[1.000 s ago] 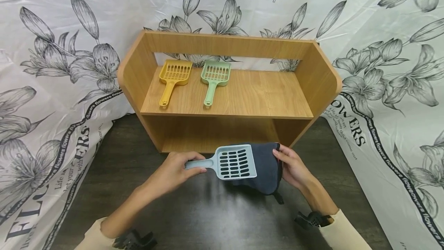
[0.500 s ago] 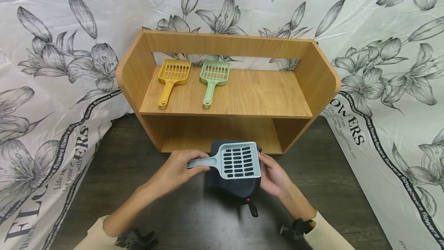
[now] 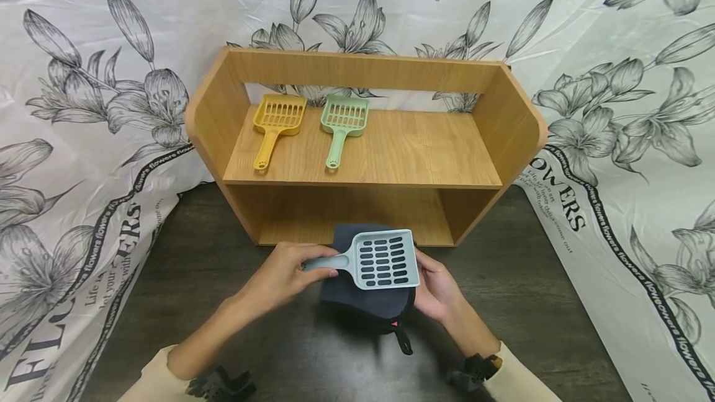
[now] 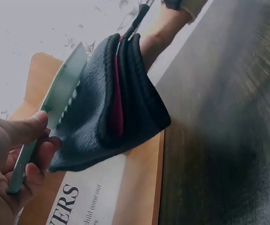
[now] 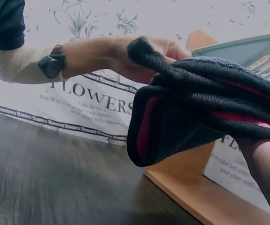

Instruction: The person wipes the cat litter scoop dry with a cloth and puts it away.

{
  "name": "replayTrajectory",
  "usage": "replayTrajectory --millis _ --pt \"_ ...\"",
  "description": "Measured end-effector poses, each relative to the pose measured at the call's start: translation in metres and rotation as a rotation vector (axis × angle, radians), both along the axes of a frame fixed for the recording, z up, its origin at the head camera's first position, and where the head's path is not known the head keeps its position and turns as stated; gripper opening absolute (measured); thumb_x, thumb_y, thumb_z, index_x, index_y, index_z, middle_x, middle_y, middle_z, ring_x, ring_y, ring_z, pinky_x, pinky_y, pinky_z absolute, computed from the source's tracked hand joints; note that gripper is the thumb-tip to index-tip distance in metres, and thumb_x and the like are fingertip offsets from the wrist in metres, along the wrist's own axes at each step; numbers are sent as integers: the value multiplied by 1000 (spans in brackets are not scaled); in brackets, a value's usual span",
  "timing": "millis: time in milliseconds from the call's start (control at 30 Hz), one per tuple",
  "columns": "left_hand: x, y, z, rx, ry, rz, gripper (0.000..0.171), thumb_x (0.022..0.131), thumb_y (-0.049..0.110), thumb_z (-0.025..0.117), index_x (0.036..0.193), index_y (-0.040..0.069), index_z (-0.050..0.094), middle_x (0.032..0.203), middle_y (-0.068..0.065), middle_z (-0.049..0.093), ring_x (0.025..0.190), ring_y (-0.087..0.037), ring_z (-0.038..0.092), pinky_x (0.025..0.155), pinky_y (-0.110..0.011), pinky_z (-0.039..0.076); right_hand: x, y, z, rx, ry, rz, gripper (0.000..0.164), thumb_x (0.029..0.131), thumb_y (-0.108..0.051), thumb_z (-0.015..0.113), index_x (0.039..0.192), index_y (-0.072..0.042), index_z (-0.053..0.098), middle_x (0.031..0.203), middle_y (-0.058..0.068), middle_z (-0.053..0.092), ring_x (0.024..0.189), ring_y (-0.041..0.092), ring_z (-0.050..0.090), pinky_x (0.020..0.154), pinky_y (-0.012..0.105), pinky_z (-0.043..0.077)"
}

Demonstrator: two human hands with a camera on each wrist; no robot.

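Note:
My left hand [image 3: 287, 268] pinches the handle of a light blue slotted litter scoop [image 3: 349, 260] between thumb and fingers, the scoop head pointing right. Against the underside of the scoop lies a folded dark grey-blue cloth [image 3: 357, 299] with black edging, a hanging loop and pinkish-red showing between its layers. My right hand [image 3: 438, 290] holds this cloth at the right end of the scoop; most of its fingers are hidden behind scoop and cloth. In the left wrist view the scoop [image 4: 69, 77] is seen edge-on, beside the cloth [image 4: 90, 103].
Behind the hands stands a two-level wooden shelf [image 3: 413, 147]. A yellow scoop [image 3: 268, 144] and a green scoop [image 3: 337, 147] lie side by side on its upper board, towards the left. The dark table [image 3: 313, 365] extends below the hands, with flower-print sheeting [image 3: 84, 141] around it.
My right hand has moved left with the cloth, bringing it under the scoop, and the loop now hangs lower left. The left hand and scoop have shifted slightly right.

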State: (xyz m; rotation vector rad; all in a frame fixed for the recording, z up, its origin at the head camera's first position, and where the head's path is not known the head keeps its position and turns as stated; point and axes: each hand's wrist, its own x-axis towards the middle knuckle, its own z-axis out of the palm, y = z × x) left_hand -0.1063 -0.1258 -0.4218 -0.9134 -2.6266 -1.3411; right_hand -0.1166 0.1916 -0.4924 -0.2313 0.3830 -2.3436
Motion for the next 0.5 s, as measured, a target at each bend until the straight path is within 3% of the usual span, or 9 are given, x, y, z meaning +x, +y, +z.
replayTrajectory --millis 100,267,500 --pt "-1 -3 0 -4 -25 9 30 85 12 89 114 10 82 108 -1 80 79 -6 61 64 -22 48 -3 7 0 -25 12 19 62 118 -29 11 147 -5 60 147 12 64 137 23 60 116 41 45" --pt "-3 -7 -2 -16 -25 21 29 86 12 89 114 9 82 108 -2 80 82 -6 65 67 -24 52 -7 22 1 -75 58 34 68 117 -30 4 145 -2 59 143 12 65 135 24 60 117 40 43" --pt "-4 -12 -6 -16 -25 11 30 88 11 86 117 9 81 109 -2 80 77 -5 59 62 -22 47 -11 43 10 -83 143 11 69 116 -27 2 140 -1 61 138 11 67 131 24 62 116 38 44"
